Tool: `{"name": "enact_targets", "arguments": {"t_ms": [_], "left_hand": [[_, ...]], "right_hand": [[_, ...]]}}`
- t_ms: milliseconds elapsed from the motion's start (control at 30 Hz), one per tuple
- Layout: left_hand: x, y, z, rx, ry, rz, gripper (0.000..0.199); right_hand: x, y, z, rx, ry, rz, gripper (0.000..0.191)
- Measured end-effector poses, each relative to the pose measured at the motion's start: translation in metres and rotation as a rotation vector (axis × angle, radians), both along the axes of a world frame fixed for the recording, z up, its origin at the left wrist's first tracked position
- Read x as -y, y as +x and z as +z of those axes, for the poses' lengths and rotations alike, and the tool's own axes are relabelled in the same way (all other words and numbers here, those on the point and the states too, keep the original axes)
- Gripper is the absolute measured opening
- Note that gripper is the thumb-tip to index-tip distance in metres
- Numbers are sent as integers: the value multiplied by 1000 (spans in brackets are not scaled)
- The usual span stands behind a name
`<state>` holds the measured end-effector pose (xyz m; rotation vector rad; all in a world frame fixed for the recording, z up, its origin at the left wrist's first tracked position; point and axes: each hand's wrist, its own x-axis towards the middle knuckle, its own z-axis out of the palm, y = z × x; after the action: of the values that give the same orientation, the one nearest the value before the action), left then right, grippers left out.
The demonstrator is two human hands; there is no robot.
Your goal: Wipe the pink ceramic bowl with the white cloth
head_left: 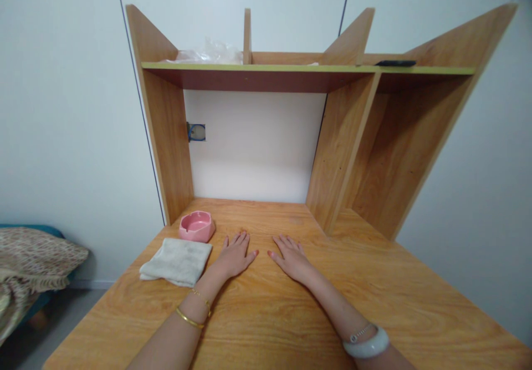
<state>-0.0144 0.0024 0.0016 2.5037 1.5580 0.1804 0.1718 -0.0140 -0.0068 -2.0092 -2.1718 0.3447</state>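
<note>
My left hand [236,255] lies flat on the wooden desk [266,314], palm down, fingers apart and holding nothing. Beside it, my right hand [293,259] rests the same way, with its thumb pointing toward the left thumb across a small gap. Just left of my left hand is a folded pale grey cloth [178,260]. A pink angular ashtray [197,227] stands behind the cloth, near the left side panel. Neither hand visibly touches the cloth or the ashtray.
A wooden shelf unit [266,79] rises from the desk's back. On it lie a clear plastic bag [210,52] and a dark flat object [395,63]. An uncovered wall socket box [197,132] shows at the back left. A patterned throw [37,259] covers blue furniture at far left.
</note>
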Motion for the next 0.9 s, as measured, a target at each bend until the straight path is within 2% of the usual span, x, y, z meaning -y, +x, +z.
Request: {"name": "enact_targets", "arguments": {"t_ms": [900], "left_hand": [[-2, 0, -3, 5, 19, -6, 66]], "right_hand": [[2, -1, 0, 3, 17, 3, 62]]}}
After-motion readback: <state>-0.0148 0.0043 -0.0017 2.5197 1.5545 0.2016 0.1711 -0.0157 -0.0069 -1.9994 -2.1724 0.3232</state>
